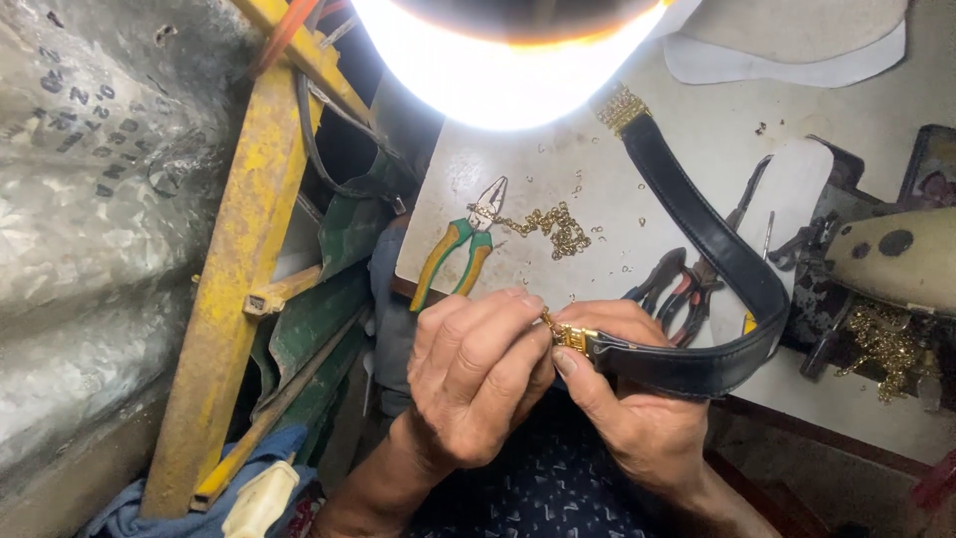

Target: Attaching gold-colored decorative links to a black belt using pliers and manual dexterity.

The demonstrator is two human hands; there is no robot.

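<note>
Both your hands pinch the gold clasp of the black strap just off the surface's near edge: left hand, right hand. The strap looks limp and light; grip the stiff clasp.

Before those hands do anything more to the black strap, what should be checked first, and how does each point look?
1. Left hand pinches the gold fitting: ok.
2. Right hand grips the black strap behind the fitting: ok.
3. Fitting fully seated on the strap end: cannot tell, fingers cover it.
4. Green-handled pliers lie on the table: ok.
5. Loose gold chain lies apart from the strap: ok.
6. Lamp glare over the table: not ok.
</note>
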